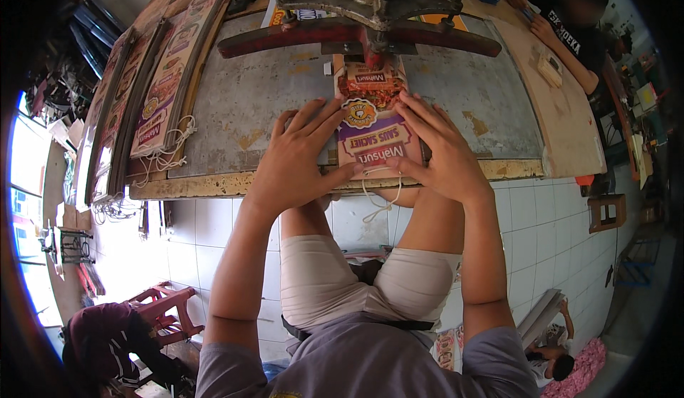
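Note:
A long printed cardboard strip [372, 133], purple and cream with a food picture, lies on the grey metal tabletop [249, 106]. A white string loop [382, 197] hangs from its near end over the table edge. My left hand [303, 149] rests along the strip's left side, fingers stretched forward and thumb at the near corner. My right hand [443, 145] mirrors it on the right side, fingers extended along the edge and thumb on the near end. The strip's far end reaches beneath a heavy iron press with a red crossbar [285, 40].
Stacks of similar strips with strings [167, 88] lie at the table's left. A co-worker [570, 28] sits at the far right, near a small wooden block [549, 69]. Behind me on the left stands a red plastic stool [165, 309]. Another person [554, 359] is low at the right.

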Motion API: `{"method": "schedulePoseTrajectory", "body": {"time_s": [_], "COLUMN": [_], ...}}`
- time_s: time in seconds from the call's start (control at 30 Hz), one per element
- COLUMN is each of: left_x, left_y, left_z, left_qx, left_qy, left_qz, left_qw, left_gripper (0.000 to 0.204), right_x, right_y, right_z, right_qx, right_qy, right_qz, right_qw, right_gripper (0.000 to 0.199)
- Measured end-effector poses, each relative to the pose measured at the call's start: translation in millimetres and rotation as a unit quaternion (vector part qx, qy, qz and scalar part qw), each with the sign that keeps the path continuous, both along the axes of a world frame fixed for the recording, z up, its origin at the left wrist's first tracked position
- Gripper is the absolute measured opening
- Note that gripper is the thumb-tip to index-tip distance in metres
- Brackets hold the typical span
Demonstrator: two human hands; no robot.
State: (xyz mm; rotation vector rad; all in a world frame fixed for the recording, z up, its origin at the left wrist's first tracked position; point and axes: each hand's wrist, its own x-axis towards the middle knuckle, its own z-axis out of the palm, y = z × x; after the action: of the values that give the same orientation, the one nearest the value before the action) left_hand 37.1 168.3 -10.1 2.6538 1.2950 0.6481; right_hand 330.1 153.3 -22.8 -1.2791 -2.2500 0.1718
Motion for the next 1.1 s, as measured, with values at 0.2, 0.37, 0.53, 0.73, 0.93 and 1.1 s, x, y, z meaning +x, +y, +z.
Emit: {"method": "schedulePoseTrajectory", "body": {"time_s": [0.2, 0.37, 0.53, 0.73, 0.93, 1.1], "left_x": [0.3, 0.3, 0.5, 0.8, 1.3, 2.3], "left_y": [0.9, 0.3, -1.8, -1.9, -3.4, -4.3], "left_z": [-0.8, -0.5, 0.9, -0.1, -0.7, 0.6], "left_qx": [0.005, 0.005, 0.005, 0.007, 0.009, 0.004], "left_qy": [0.001, -0.003, 0.000, -0.008, -0.006, -0.013], "left_qz": [-0.005, -0.003, 0.001, 0.000, 0.005, 0.003], "left_qw": [1.000, 1.000, 1.000, 1.000, 1.000, 1.000], "left_gripper": [0.087, 0.087, 0.088, 0.088, 0.088, 0.087], "right_x": [-1.1, -1.5, -0.8, 1.4, 2.2, 2.5], "right_y": [-2.4, -2.1, -0.5, 1.4, 1.2, 1.8], "right_z": [3.2, 1.7, 0.9, 1.8, 2.1, 3.1], "right_qx": [-0.002, -0.002, -0.004, -0.008, -0.010, 0.001], "right_qy": [-0.009, -0.009, -0.003, -0.003, -0.018, -0.025], "right_qz": [0.001, 0.000, 0.003, 0.011, 0.010, 0.018], "right_qw": [1.000, 1.000, 1.000, 1.000, 1.000, 1.000], "right_gripper": [0.092, 0.093, 0.094, 0.094, 0.093, 0.097]}}
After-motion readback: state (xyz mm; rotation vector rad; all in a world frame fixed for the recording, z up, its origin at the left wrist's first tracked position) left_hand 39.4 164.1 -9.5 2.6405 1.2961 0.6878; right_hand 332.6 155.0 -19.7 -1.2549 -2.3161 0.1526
